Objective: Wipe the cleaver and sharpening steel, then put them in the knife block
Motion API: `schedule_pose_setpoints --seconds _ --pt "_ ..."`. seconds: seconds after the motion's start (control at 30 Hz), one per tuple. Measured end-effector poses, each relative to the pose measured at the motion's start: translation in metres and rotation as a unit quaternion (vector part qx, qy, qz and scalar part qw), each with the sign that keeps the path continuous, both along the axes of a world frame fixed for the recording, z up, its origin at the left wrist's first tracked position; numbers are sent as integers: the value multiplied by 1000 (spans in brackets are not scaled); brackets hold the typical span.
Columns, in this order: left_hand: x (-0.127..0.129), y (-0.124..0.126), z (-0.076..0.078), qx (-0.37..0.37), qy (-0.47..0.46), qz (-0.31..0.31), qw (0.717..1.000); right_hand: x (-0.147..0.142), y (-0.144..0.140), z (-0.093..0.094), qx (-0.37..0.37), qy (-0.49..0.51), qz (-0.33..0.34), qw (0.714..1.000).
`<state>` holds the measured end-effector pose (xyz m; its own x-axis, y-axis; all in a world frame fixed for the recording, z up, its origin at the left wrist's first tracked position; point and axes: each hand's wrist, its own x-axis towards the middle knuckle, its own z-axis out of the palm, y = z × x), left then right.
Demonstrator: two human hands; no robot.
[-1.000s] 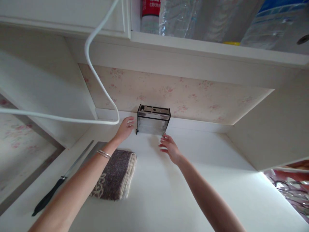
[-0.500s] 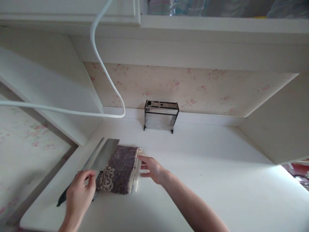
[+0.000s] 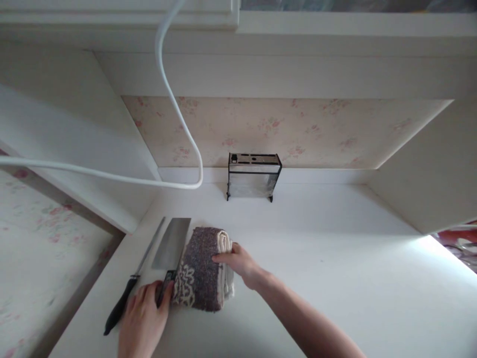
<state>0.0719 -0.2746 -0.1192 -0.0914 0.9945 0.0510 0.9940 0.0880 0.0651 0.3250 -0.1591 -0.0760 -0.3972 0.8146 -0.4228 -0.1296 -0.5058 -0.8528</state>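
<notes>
A folded dark purple-grey towel with a cream pattern rests on the white counter. My right hand grips its folded right edge, thumb on top and the other fingers hidden beneath. Left of the towel lies a cleaver with a broad steel blade and a black handle. My left hand is closed around that handle. A honing steel with a black handle lies on the counter just left of the cleaver, beside my left hand.
A knife block with clear sides stands against the back of the counter. A white cable hangs across the upper left. Cabinets overhang the counter, with side panels at left and right.
My left hand has come down onto the cleaver's handle and closed on it. My right hand, earlier at the towel's edge with fingers apart, now pinches the towel.
</notes>
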Motion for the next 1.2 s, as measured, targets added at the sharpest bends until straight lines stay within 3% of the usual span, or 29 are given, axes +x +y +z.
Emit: schedule_pose_setpoints --seconds 0.1,0.17,0.3,0.4,0.53,0.6,0.73,0.8,0.9,1.03,1.2 --pt "11 6 17 -54 -45 80 994 16 -10 -3 -87 113 -57 988" --pt "15 14 28 -112 -81 121 983 29 -14 -6 -118 138 -107 978" --pt "12 31 40 -231 -142 133 953 56 -21 -6 -124 152 -173 965" --pt "9 38 42 -247 -184 111 945 79 -29 -5 -138 198 -184 953" --pt "18 37 41 -202 -271 133 932 105 -41 -3 -191 238 -208 929" --pt "28 32 41 -190 -361 159 899 113 -43 0 -215 252 -218 918" --pt "58 19 47 -195 -537 157 806 117 -40 7 -254 275 -205 904" --pt "75 14 53 -200 -564 127 791 115 -36 8 -256 283 -199 903" --pt "102 11 65 -216 -545 49 809 104 -32 7 -240 299 -201 902" --pt "134 16 76 -180 -443 -38 878 88 -38 10 -188 360 -161 899" --pt "151 27 73 -184 -371 -66 908 83 -52 19 -126 414 -137 891"
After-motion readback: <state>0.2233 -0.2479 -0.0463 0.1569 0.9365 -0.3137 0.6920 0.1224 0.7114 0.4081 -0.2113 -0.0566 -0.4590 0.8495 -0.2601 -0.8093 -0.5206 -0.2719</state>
